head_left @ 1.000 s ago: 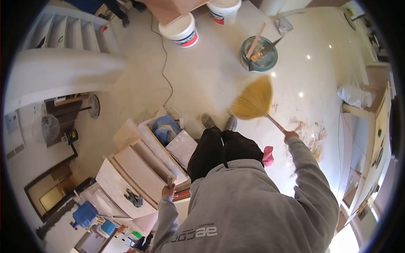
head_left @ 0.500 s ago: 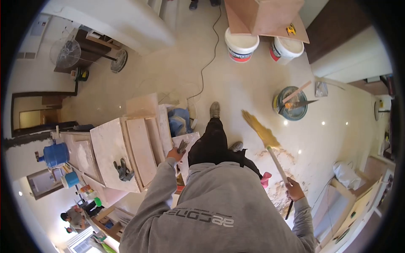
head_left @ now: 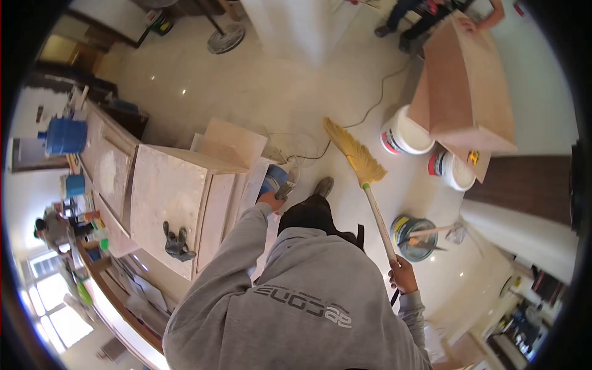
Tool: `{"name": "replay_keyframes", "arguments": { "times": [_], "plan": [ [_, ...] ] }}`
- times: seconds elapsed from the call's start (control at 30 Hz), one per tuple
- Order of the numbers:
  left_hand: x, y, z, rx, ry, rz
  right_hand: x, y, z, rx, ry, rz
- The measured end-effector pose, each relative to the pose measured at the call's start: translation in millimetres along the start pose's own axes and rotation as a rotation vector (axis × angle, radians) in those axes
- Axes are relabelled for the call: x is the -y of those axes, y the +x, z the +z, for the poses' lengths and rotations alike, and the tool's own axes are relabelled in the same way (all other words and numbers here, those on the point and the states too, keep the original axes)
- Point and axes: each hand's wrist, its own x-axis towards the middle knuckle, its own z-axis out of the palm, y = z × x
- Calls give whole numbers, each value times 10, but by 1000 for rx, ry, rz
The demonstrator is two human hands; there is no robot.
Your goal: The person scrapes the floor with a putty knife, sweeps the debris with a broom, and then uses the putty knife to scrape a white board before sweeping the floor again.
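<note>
My right hand (head_left: 404,275) is closed round the pale handle of a broom (head_left: 377,219). Its fan of yellow bristles (head_left: 354,153) points away from me, near the floor. On the other side, my left hand (head_left: 270,200) is closed on a small dark grey object (head_left: 284,189), whose kind I cannot make out. That hand is beside a wooden cabinet (head_left: 166,197). A dark glove (head_left: 178,242) lies on the cabinet's top.
Two white buckets (head_left: 410,132) stand ahead on the right beside a plywood box (head_left: 462,80), with another person's hand (head_left: 470,26) on it. A dark bucket (head_left: 413,237) with tools sits right. A cable (head_left: 380,98) crosses the floor. Another person (head_left: 52,228) is far left.
My view and body have turned to the right. The broom has swung forward and left relative to me. At the plywood box, another person has come further into view.
</note>
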Motion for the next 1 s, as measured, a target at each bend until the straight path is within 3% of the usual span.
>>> {"name": "replay_keyframes", "arguments": {
  "times": [0.13,0.2,0.23,0.3,0.47,0.6,0.77,0.83,1.0],
  "plan": [
    [178,120,-251,-28,-82,-6,818,350,-26,90,-72,5],
    [508,192,-66,-35,-383,-198,1081,495,-28,119,-122,-13],
    [482,60,-120,-30,-409,-221,1202,600,-62,157,-109,-7],
    [266,-280,-452,16,-687,-494,1565,657,-29,176,-142,8],
    [680,-620,267,36,-739,-742,2308,1107,-155,242,-212,25],
    [174,-838,431,22,-809,-882,2950,1600,-344,321,-277,81],
    [-644,-713,390,-64,-1087,-846,3670,1910,-297,318,-369,66],
    [-881,-657,345,-152,-1066,-702,3874,1953,-201,308,-446,56],
    [-820,-628,585,-151,-1161,-722,4157,2042,147,287,-540,-18]
  ]
}}
